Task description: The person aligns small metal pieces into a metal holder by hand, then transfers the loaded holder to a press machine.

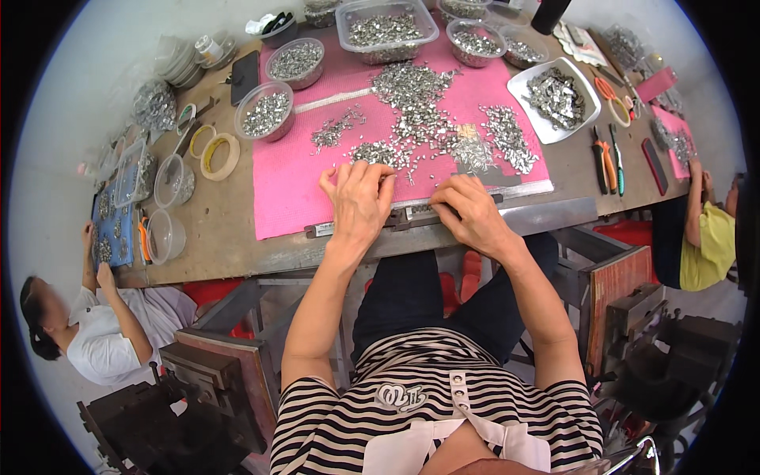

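Metal strip (417, 211), narrow and dark with a lighter grooved section, lies along the near edge of the desk (206, 247), between and partly under the two hands. The left hand (385, 180) arches over the near part of the pink mat (283, 194), thumb and forefinger close together just far of the strip; whether a piece is pinched there, I cannot tell. The right hand (437, 204) is curled at the right end of the grooved section, fingertips bunched at the strip; its grip is hidden too, so I cannot tell whether it is clamped on anything.

The step in hand looks like fine fingertip work at those grooves with the small metal pieces (419, 115) strewn farther up the mat. To do it well, one hand should steady the strip while the other handles a single piece, as something so small would probably tip or slip if pushed. Keeping the strip square to the desk edge helps, since it sits so near that a nudge could send it over. Pieces should be drawn from the nearest loose scatter, leaving the denser heap undisturbed, and both wrists kept low, clear of the pieces. Turning the fingers slightly aside would leave the grooves in sight, making a crooked piece easier to notice.
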`<state>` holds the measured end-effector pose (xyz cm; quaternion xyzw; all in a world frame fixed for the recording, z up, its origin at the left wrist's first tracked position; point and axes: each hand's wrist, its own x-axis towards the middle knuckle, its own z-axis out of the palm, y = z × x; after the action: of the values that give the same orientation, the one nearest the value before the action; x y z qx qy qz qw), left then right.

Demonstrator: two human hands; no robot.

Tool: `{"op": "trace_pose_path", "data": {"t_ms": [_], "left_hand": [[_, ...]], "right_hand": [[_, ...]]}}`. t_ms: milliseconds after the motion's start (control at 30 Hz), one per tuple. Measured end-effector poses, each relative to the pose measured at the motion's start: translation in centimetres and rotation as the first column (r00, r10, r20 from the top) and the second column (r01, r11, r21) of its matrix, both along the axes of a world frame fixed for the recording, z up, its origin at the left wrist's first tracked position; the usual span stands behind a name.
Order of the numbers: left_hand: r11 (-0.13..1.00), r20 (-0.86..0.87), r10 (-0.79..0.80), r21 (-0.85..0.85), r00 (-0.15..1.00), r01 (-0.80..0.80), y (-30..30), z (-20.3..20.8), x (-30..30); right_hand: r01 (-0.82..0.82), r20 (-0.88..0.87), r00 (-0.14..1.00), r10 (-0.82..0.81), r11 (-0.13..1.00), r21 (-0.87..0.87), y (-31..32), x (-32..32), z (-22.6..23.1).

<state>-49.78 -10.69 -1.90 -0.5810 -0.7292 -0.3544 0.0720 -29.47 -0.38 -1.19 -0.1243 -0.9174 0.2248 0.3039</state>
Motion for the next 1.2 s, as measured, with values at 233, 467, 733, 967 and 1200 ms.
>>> {"op": "trace_pose_path", "data": {"t_ms": [233, 467, 733, 967, 1200], "left_hand": [[0.999, -0.014, -0.013, -0.037, 1.000, 0.013, 0.8, -0.8, -0.3], [1.000, -0.029, -0.027, -0.003, 0.999, 0.027, 0.7, -0.5, -0.5], [0.999, -0.066, -0.035, -0.022, 0.997, 0.034, 0.3, -0.2, -0.7], [0.999, -0.080, -0.029, -0.015, 0.996, 0.028, 0.2, -0.3, -0.7], [0.992, 0.022, -0.124, 0.000, 0.992, 0.124, -0.3, 0.5, 1.2]], "right_hand": [[0.062, 0.025, 0.998, -0.065, 0.990, 0.125, 2.8, -4.6, -0.9], [0.089, 0.069, 0.992, -0.103, 0.980, 0.176, 3.2, -5.2, -1.2], [0.116, 0.073, 0.989, -0.132, 0.974, 0.193, 3.1, -4.7, -1.3], [0.119, 0.066, 0.990, -0.126, 0.987, 0.107, 2.6, -4.8, -0.8], [0.126, 0.109, 0.986, -0.129, 0.991, 0.033, 3.3, -5.0, -1.2]]}}
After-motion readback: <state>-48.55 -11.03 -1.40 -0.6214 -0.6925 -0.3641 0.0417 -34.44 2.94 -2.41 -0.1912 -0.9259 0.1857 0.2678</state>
